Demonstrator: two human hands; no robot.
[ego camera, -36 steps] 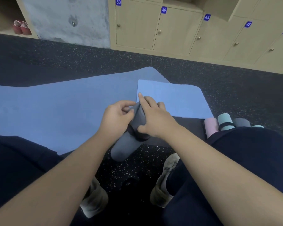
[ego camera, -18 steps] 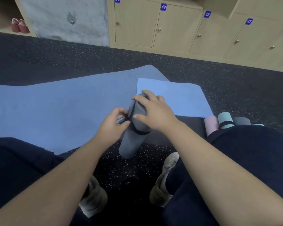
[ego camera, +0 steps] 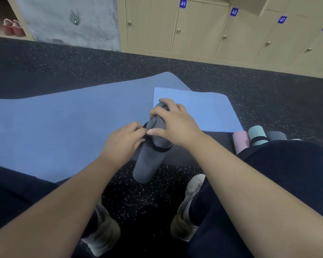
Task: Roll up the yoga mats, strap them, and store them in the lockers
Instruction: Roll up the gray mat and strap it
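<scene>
The rolled mat [ego camera: 147,164] is grey, with a black strap [ego camera: 159,148] round it. The flat mat [ego camera: 63,123] is blue, the smaller sheet [ego camera: 209,110] a paler blue. The floor [ego camera: 82,66] is black, speckled white. Beside the knee lie pink [ego camera: 241,141], mint [ego camera: 256,134] and grey [ego camera: 276,135] rolls. The lockers [ego camera: 194,28] are pale wood with blue number tags [ego camera: 183,4]. The slippers [ego camera: 12,27] are red.

red slippers [ego camera: 13,27] on shelf, far left | speckled dark floor [ego camera: 82,60] | grey concrete wall [ego camera: 63,17]
</scene>
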